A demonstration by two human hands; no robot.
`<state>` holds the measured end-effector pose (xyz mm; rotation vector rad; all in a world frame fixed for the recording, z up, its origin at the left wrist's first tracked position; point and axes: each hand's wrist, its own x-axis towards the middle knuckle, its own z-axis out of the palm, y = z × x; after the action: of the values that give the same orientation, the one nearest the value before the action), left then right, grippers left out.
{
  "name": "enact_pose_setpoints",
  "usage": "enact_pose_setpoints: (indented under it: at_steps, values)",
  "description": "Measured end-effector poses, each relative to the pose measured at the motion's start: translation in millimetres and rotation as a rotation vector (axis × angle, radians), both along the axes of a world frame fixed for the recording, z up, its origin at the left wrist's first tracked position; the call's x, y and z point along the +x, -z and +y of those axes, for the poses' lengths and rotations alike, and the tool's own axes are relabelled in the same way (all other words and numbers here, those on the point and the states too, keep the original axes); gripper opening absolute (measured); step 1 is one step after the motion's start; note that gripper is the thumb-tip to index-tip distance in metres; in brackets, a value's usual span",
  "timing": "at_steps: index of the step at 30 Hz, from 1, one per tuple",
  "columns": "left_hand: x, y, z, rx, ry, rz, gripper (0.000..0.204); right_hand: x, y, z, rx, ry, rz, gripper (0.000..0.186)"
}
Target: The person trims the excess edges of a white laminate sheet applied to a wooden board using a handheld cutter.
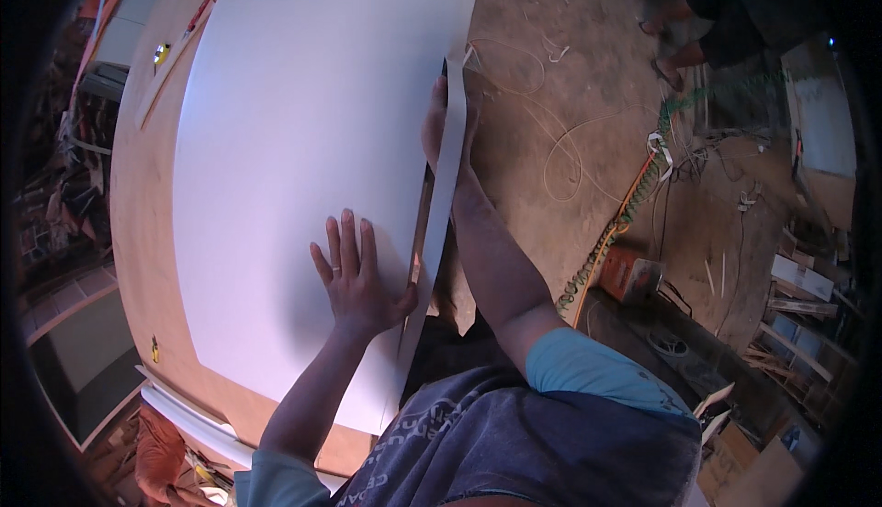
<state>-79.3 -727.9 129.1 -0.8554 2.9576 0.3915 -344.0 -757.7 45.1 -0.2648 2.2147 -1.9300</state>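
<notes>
our left hand (354,277) lies spread flat on a big white sheet (303,158) covering the counter (142,231), our right hand (443,126) pinching its edge strip (439,204); it looks thin, bendy, slick, best held by its edges.

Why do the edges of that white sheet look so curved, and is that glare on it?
Head view: the fisheye lens bends straight lines toward the rim, so the white sheet bows and the corners go black. The sheet shows a soft bluish sheen rather than hard glare, dimmer near the left hand. The right hand, at the sheet's edge behind a white strip, is shaded. The floor is evenly lit.
</notes>
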Motion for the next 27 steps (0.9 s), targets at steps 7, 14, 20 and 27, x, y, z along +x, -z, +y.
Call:
enact_pose_setpoints:
  at_steps: [7,14,20,27]
  values:
    - [-1.2,1.8,-2.1,-0.008,0.015,-0.02,0.113,-37.6,4.0,-16.0,0.01,0.022,0.158,0.036]
    - [-3.4,7.6,-1.5,-0.032,-0.003,-0.044,0.116,-91.0,-31.8,-33.7,0.021,-0.026,0.119,0.033]
    - [-8.1,0.2,-4.2,-0.019,0.004,-0.031,0.115,-127.6,-29.7,-47.3,0.031,-0.06,0.187,0.037]
    - [-5.5,5.4,-6.7,-0.029,0.024,-0.002,0.113,-179.0,-21.4,-72.4,0.247,-0.089,0.118,0.047]
